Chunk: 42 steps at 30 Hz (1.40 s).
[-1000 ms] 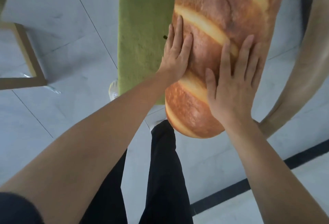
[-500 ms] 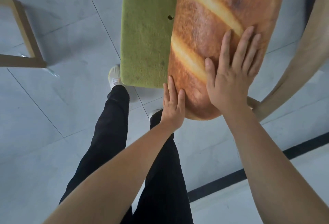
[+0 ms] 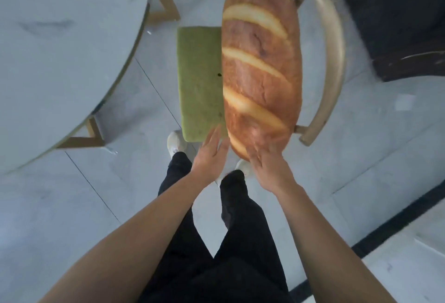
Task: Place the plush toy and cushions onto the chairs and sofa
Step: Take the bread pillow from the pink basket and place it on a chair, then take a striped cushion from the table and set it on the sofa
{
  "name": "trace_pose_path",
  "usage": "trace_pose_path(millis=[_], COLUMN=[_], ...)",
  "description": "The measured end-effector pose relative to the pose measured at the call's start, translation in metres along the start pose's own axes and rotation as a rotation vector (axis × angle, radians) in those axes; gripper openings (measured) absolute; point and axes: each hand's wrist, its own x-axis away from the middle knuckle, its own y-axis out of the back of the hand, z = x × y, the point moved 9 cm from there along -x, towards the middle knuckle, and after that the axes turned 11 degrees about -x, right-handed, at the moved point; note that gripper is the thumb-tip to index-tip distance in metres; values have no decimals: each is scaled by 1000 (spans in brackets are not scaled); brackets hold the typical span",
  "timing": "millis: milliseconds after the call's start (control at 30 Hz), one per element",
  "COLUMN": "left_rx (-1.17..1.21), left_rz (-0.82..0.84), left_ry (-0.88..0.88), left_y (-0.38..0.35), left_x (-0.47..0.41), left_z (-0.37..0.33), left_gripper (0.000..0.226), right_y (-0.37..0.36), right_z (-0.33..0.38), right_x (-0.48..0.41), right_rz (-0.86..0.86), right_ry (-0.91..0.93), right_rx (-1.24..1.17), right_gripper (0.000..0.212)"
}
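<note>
A long bread-shaped plush cushion (image 3: 261, 61) lies lengthwise on a chair with a green seat pad (image 3: 198, 81) and a curved beige backrest (image 3: 333, 57). It covers the right half of the seat and leans against the backrest. My left hand (image 3: 212, 151) is at the near end of the seat, fingers spread, holding nothing. My right hand (image 3: 267, 165) is at the cushion's near tip, fingers apart and blurred; whether it still touches the cushion is unclear.
A round white table (image 3: 60, 49) with gold legs stands at the left, close to the chair. A dark cabinet (image 3: 397, 13) is at the upper right. My legs in black trousers and white shoes stand just before the chair on grey floor tiles.
Both hands have drawn back from flat on the cushion to its near end. The view has pulled back, so the whole cushion, chair and table now show.
</note>
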Motion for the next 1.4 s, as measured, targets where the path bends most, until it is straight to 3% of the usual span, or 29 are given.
trace_pose_path(millis=[33,100,333,467,667,867,1067,1167,1400], left_rx=[-16,-10,212,432,596,807,1030,1132,1268], left_rz=[-29,-102,-518,-748,-999,-1179,-1495,-1658,-1958], left_ry=[0,-12,-98,-122,-25,168,298,336,456], left_y=[23,74,233,242,178,57,-48,-101,-207], left_x=[17,56,229,325,421,525,681,748,906], left_z=[-6,-22,-64,-41,8,69,170,225,362], left_gripper=[56,54,48,45,42,55,54,54,54], right_y=[2,23,131,152,147,81,-39,-108,-337], right_z=[12,44,135,153,161,154,180,197,215], right_x=[18,58,201,251,284,296,399,455,601], right_rz=[99,119,-249,-240,-36,229,492,578,746], right_ry=[-31,-22,261,396,610,633,753,848,947], right_rx=[-90,-267,-763,-841,-779,-685,-460,-352,-122], right_gripper=[59,62,52,52,46,45,52,43,31])
